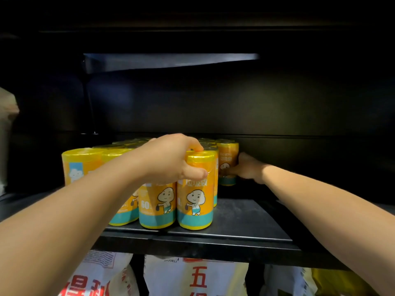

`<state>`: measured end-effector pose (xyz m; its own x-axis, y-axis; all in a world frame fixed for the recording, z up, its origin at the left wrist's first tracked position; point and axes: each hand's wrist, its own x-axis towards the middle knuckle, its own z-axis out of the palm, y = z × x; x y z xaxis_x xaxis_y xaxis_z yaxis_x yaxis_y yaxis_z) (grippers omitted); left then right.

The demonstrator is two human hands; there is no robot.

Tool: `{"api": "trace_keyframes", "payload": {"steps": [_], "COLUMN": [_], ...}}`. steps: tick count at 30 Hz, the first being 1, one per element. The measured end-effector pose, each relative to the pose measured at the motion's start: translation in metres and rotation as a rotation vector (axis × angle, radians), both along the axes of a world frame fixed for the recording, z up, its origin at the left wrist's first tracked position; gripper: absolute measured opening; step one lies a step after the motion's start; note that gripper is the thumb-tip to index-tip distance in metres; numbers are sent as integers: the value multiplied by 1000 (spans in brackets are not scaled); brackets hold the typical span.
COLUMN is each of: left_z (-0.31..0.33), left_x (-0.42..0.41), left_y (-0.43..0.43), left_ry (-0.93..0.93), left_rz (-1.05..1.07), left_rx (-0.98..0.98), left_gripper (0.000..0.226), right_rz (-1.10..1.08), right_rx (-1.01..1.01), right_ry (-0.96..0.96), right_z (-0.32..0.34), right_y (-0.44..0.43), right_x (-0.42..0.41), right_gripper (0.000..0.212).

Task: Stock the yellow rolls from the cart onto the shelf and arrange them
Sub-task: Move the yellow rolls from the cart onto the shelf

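My left hand (171, 159) grips the front roll (195, 195) from above; my right hand (248, 168) clasps the rear roll (227, 159), both upright among the yellow rolls (82, 165) on the dark shelf (245, 216)

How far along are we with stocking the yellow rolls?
Done: a block of yellow rolls stands upright on the shelf. In hand: the left hand grips the front roll, the right hand holds the rear roll. Left: the shelf's right side is bare; remaining stock is not in view.
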<state>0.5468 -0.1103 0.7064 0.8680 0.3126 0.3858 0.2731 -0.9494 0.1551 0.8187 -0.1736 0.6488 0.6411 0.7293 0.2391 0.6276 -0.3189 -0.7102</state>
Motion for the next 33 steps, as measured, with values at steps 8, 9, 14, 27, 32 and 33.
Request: {"api": "trace_keyframes", "payload": {"steps": [8, 9, 14, 27, 32, 33], "left_z": [9, 10, 9, -15, -53, -63], "left_x": [-3, -4, -5, -42, -75, -83], "left_y": [-8, -11, -19, -55, -78, -82], "left_ry": [49, 54, 39, -459, -660, -666], "left_rz": [1, 6, 32, 42, 13, 16], "left_rx": [-3, 14, 80, 96, -34, -72], "left_gripper": [71, 71, 66, 40, 21, 19], "right_rz": [-186, -189, -154, 172, 321, 343], "right_rx": [-61, -58, 48, 497, 658, 662], "right_ry": [-80, -84, -72, -4, 187, 206], "right_z": [10, 10, 5, -5, -32, -39], "right_y": [-33, -40, -76, -146, -155, -154], "right_x": [-20, -23, -36, -153, -203, -211], "right_gripper": [77, 83, 84, 30, 17, 16]}}
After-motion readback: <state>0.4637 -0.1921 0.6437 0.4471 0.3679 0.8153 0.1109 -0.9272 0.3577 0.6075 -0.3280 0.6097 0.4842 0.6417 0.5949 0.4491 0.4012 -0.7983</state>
